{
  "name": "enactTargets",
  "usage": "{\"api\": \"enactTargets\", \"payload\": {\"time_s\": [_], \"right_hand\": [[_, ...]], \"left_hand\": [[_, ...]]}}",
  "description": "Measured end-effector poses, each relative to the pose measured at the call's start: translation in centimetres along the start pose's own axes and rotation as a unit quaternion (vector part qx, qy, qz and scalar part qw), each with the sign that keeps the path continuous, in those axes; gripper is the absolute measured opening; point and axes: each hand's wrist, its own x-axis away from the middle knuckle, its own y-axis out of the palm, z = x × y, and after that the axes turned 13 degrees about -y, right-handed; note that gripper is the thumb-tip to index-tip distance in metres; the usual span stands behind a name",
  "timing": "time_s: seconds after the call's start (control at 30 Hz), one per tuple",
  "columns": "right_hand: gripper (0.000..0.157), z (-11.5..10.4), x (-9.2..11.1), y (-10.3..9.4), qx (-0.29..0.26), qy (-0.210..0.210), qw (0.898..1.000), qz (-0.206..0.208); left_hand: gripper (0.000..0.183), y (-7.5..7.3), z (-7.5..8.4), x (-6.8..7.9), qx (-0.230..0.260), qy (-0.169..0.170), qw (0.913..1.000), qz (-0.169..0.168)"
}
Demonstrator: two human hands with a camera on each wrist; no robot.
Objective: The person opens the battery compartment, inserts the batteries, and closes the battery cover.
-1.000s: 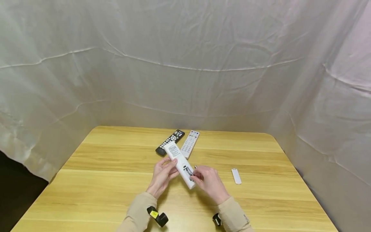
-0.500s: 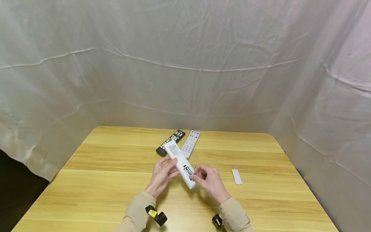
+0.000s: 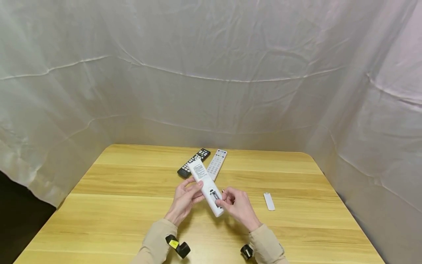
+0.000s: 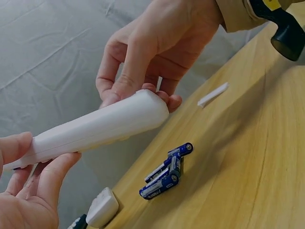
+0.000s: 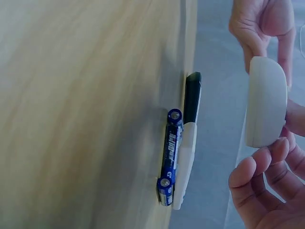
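Observation:
A white remote control (image 3: 206,186) is held back side up above the table, tilted, its battery compartment (image 3: 215,196) uncovered with a dark, printed battery showing inside. My left hand (image 3: 183,200) grips it around its middle, thumb on the back. At its near end is my right hand (image 3: 239,206), thumb at the compartment and curled fingers against the edge and underside. The left wrist view shows those right fingers around the end of the remote (image 4: 102,121). Whether they also pinch a battery cannot be made out. Several blue batteries (image 4: 159,180) lie on the table beneath.
A black remote control (image 3: 189,165) and another white remote control (image 3: 217,161) lie at the back of the wooden table (image 3: 108,220). To the right rests a thin white battery cover (image 3: 269,201). Pale cloth (image 3: 211,99) hangs around the table.
The white remote control has turned slightly, its far end shifting right. Inside the compartment more of the battery's printed label shows. Both hands have stayed nearly where they were.

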Motion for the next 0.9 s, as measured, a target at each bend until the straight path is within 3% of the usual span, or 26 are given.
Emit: {"api": "enactTargets", "payload": {"time_s": [0.9], "right_hand": [[0.024, 0.21, -0.11, 0.14, -0.019, 0.036, 0.999, 0.012]], "left_hand": [[0.045, 0.11, 0.00, -0.08, -0.009, 0.012, 0.9999, -0.004]]}}
